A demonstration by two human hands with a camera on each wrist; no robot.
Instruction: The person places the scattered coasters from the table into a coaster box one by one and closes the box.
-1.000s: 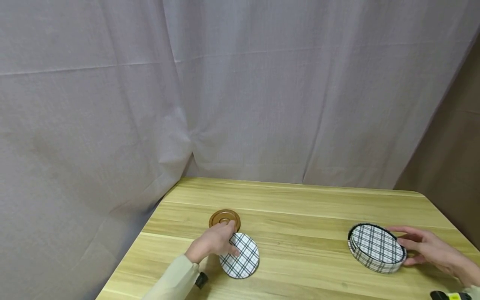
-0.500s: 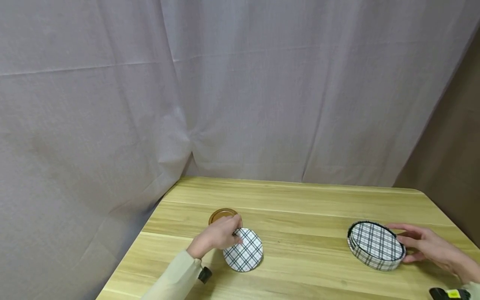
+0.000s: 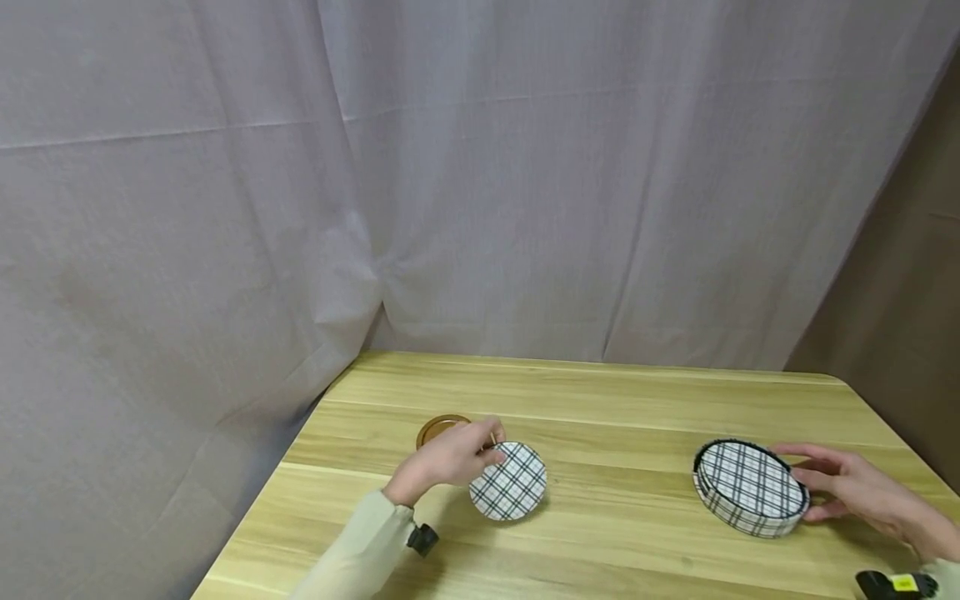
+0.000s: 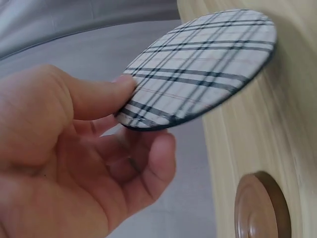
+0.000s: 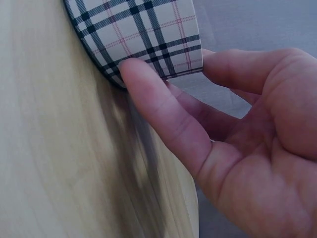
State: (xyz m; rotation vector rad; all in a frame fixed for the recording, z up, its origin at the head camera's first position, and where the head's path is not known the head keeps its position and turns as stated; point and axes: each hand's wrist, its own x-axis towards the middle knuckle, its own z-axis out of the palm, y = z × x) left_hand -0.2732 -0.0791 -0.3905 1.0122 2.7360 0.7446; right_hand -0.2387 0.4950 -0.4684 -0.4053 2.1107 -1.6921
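Observation:
My left hand (image 3: 461, 454) pinches a round plaid coaster (image 3: 512, 483) by its edge, the thumb on its patterned face. In the left wrist view the coaster (image 4: 198, 69) is tilted, with a dark rim and the fingers below it. A shadow falls beside it on the table. At the right, my right hand (image 3: 862, 496) holds the side of a round plaid coaster holder (image 3: 750, 521). A plaid coaster (image 3: 753, 479) lies inside its dark inner rim. In the right wrist view, fingers touch the wall of the holder (image 5: 148, 34); its far side is out of view.
A round brown wooden lid-like disc (image 3: 431, 429) lies on the table behind my left hand, partly covered by it. The wood-grain table (image 3: 622, 417) ends at a grey curtain (image 3: 487, 208) along the back and left. A brown curtain (image 3: 900, 275) hangs at the right.
My left hand has carried the coaster up and to the right, away from its earlier spot in front of the brown disc. The right hand and holder have stayed in place.

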